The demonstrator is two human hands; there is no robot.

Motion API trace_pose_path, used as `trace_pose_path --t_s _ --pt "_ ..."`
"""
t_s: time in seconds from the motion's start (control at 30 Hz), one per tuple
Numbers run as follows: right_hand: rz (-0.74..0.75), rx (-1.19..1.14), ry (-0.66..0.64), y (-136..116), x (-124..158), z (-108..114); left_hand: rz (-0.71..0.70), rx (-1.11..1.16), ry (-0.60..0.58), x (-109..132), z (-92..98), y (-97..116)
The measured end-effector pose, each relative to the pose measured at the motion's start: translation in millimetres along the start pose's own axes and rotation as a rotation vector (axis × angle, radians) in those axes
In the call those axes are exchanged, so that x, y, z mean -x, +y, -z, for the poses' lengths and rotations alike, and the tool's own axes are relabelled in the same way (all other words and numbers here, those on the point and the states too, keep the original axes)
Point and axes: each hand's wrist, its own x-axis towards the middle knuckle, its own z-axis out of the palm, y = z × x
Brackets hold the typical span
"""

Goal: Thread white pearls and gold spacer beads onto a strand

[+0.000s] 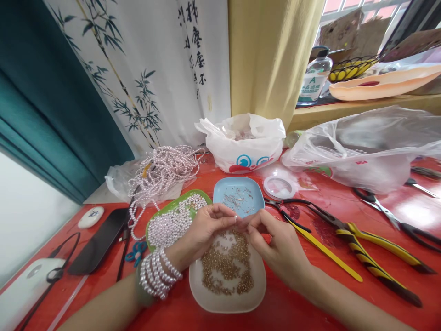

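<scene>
My left hand (210, 227) and my right hand (270, 234) meet fingertip to fingertip above a whitish tray (227, 303) of small gold beads (223, 262). Both are closed in a pinch. A tiny pale speck shows at the left fingertips, too small to name; what the right fingers pinch cannot be made out. Strands of pearl beads (159, 276) wrap my left wrist. Beside that hand lies a green tray (149, 239) of loose pearl beads (172, 223). Just beyond the fingertips is a blue tray (255, 186) with small metal pins and findings (237, 198).
Right of the trays lie pliers (347, 234), yellow tweezers (327, 253), scissors (396, 216) and a wire spool (279, 187). Behind are a pile of bead strands (168, 168) and plastic bags (244, 147). A phone (99, 241) and a white power bank (31, 285) lie left.
</scene>
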Motion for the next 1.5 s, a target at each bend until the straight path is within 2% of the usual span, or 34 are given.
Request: trace_pose_path --t_s 0.4,0.9,1.17,1.33,1.5 --pt "0.012 0.004 0.018 -1.0 0.7 0.0 -0.005 0.005 -0.027 0.0 1.2 -0.5" --pt "-0.014 0.027 0.005 -1.7 0.7 0.1 -0.005 -0.028 0.013 0.5 0.4 0.3" --pt "-0.013 -0.031 -0.022 -0.9 1.6 0.5 -0.053 -0.106 0.028 0.9 -0.4 -0.1" --pt "-0.025 -0.093 -0.023 -1.8 -0.9 1.6 -0.092 -0.157 0.076 1.3 0.1 -0.8" --pt "-0.073 -0.12 -0.06 -1.5 -2.2 1.0 -0.154 -0.285 0.088 2.6 -0.1 -0.6"
